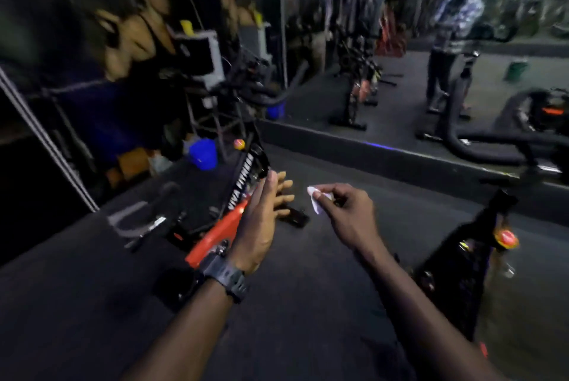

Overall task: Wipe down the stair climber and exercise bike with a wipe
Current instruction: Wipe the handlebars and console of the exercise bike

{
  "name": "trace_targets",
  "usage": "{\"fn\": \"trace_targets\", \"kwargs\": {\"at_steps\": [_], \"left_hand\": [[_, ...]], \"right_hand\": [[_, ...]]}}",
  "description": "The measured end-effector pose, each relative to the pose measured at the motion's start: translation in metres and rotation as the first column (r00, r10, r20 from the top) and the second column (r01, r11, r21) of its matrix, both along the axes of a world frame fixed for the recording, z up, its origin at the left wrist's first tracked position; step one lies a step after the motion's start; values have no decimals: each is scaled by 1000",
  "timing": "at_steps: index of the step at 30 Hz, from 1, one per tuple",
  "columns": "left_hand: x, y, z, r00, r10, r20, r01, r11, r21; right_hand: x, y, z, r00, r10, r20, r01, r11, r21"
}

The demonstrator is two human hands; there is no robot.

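Observation:
A black and red exercise bike [221, 226] with white lettering on its frame stands low at centre left. My left hand [264, 217], with a dark watch on the wrist, is held out flat with straight fingers just right of the bike's frame, touching nothing that I can see. My right hand [348, 211] pinches a small crumpled white wipe [317, 199] between thumb and fingers, in the air to the right of the left hand. A second black bike [462, 273] with an orange knob stands at the right. The view is blurred.
A large wall mirror [400, 57] runs along the back and reflects bikes and a standing person. A blue bucket [201, 154] and stacked equipment [209, 72] sit at the back left. A raised dark ledge [369, 159] runs under the mirror, and dark rubber flooring [308, 288] is underfoot.

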State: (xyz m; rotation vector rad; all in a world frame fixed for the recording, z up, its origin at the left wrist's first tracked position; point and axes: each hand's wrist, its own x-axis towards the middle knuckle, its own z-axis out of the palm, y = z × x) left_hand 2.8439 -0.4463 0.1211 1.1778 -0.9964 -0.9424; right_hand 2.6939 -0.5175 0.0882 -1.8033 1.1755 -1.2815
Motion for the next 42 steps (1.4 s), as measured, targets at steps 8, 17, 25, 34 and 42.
{"fn": "trace_targets", "kwargs": {"at_steps": [8,17,25,34,42], "left_hand": [[103,-79,38,974,225,-19,-225,962,-156],[169,-262,43,972,236,-11,-235,963,-129],[238,-419,31,954,281,-106,-289,955,-69],[313,-592,-1,982,145,-119,-145,989,12],[358,-687,-68,952,306,8,-303,939,164]], "right_hand": [[102,-96,25,970,142,197,-134,989,-57],[174,-280,33,937,167,307,-179,984,11],[246,-440,36,977,150,152,-151,989,-6],[324,-580,14,963,7,-268,-47,988,-146],[383,-664,-11,811,25,-585,-194,954,-228]]}}
